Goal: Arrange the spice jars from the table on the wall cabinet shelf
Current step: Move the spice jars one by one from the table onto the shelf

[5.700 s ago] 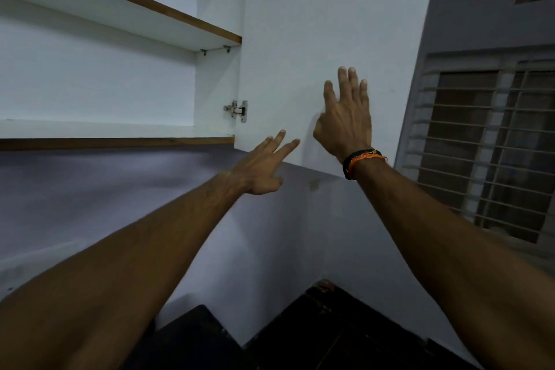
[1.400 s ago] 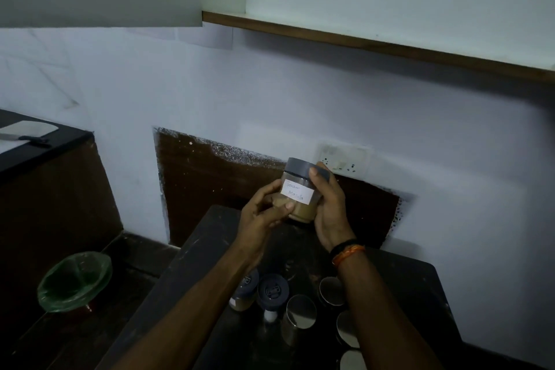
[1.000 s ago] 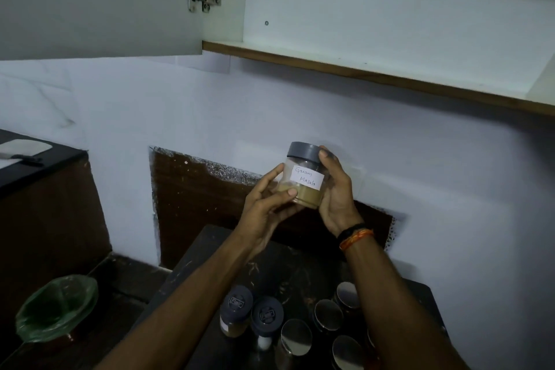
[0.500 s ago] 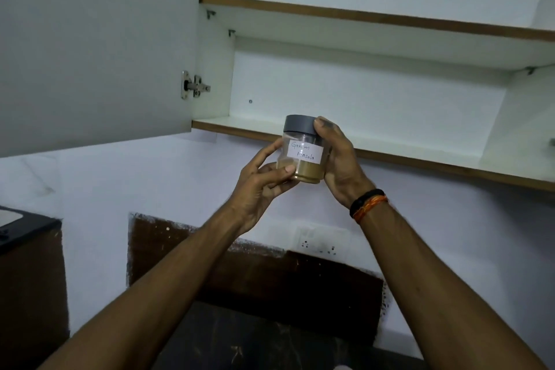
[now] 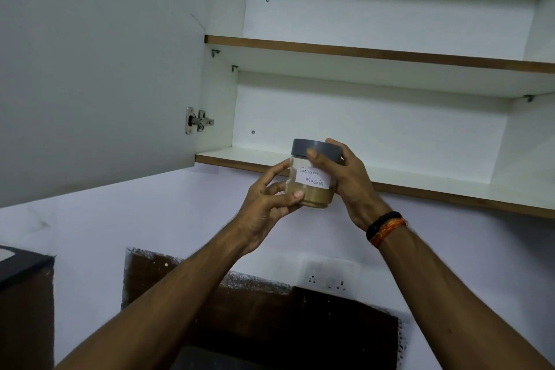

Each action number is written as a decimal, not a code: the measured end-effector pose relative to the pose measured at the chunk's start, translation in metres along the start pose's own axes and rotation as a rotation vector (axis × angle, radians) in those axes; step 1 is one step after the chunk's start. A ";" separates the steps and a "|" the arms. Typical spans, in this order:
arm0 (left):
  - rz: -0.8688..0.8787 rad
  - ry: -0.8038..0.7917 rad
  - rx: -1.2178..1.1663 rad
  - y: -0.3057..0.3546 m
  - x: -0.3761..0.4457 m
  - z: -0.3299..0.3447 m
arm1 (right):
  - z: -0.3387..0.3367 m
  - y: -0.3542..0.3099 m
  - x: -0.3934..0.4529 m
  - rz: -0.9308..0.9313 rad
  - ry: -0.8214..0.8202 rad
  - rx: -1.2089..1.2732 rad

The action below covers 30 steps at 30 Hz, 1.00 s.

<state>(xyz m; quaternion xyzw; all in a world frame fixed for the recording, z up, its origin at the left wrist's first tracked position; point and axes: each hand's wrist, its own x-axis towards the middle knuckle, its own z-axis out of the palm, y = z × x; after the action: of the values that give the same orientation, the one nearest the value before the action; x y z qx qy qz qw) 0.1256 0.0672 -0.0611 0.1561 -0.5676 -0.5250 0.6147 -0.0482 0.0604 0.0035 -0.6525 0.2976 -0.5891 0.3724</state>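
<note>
Both hands grip one clear round spice jar (image 5: 312,178) with a grey lid, a white handwritten label and brown powder in its lower part, held upright at the centre of the frame. The left hand (image 5: 265,207) curls its thumb and fingers round the jar's lower left side, while the right hand (image 5: 350,181) wraps the right side with its thumb pressed just under the lid. The jar sits in front of the brown-edged white lower shelf (image 5: 420,186) of the open wall cabinet; whether it touches the shelf cannot be told.
</note>
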 end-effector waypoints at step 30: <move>0.137 -0.539 1.870 0.019 0.177 -0.114 | 0.025 0.023 0.225 0.039 -0.057 -0.148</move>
<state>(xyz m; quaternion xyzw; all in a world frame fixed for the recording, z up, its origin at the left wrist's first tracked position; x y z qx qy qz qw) 0.1980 -0.1164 0.0132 0.4223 -0.8846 0.1560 0.1215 0.0066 -0.1353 0.1065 -0.6886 0.3423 -0.5395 0.3429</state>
